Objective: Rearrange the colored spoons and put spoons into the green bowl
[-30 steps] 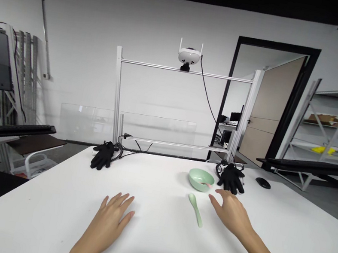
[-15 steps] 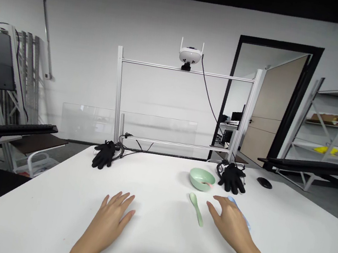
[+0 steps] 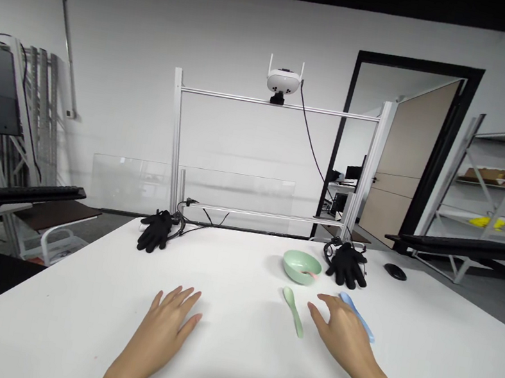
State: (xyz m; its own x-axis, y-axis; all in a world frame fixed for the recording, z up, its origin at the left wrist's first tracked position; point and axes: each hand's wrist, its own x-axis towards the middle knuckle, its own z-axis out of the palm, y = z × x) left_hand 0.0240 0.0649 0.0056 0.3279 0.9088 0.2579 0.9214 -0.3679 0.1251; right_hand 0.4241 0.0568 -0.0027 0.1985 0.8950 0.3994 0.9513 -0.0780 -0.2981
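My left hand (image 3: 167, 324) is over the left half of the white table (image 3: 223, 353), fingers spread and nothing in it. On the other side, between two spoons, my right hand (image 3: 344, 332) has its thumb and fingers apart and holds nothing. The green spoon (image 3: 293, 312) lies just left of my right thumb. Partly behind the right hand is a blue spoon (image 3: 359, 317), slanting along its far side. Beyond the spoons stands a green bowl (image 3: 297, 267), with a small pink thing (image 3: 310, 275) inside whose kind I cannot make out.
Two black gloves with cables, a left one (image 3: 156, 230) and a right one (image 3: 347, 266), lie near the table's back edge. A black computer mouse (image 3: 395, 271) sits at the right. Behind rises a metal frame (image 3: 239, 98) carrying a white device (image 3: 284, 82).
My right hand has shifted very slightly left, and more of the blue spoon shows. My left hand and the bowl stay where they were.
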